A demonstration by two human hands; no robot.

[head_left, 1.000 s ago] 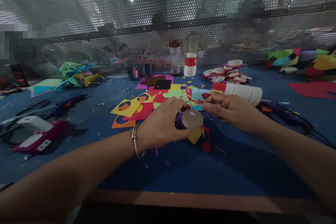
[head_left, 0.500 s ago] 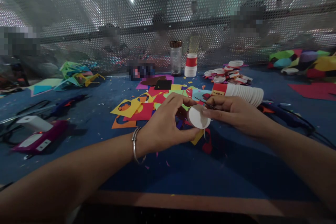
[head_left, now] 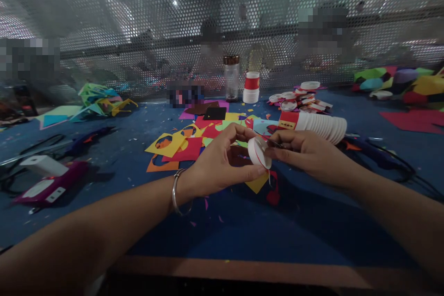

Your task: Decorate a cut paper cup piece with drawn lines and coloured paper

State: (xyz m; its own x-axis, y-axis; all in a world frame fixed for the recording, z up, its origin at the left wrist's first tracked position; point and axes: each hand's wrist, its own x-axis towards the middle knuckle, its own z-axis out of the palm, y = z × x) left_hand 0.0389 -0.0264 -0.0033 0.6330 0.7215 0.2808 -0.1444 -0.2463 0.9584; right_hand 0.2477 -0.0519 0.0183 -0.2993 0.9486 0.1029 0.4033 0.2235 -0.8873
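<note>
Between the thumb and fingers of my left hand (head_left: 222, 162) is a small round white paper piece (head_left: 257, 153), like a cut cup bottom, with a thin red line on its side. My right hand (head_left: 301, 150) pinches a thin dark tool (head_left: 276, 144) at the piece's right edge; its exact shape is too small to tell. A narrow white strip hangs below the piece. Beneath the hands lie coloured paper sheets, among them a yellow one (head_left: 169, 144) with a round hole and a red one (head_left: 189, 149).
Stacked paper cups (head_left: 321, 125) lie behind my right hand, near a glue gun (head_left: 376, 151). Farther back stand a glass bottle (head_left: 231, 79) and upright cups (head_left: 251, 88). At left are a purple power strip (head_left: 55, 185) and another glue gun (head_left: 88, 140).
The white piece has turned in my left hand, so more of its side wall and red line shows. My right hand has shifted slightly left and down.
</note>
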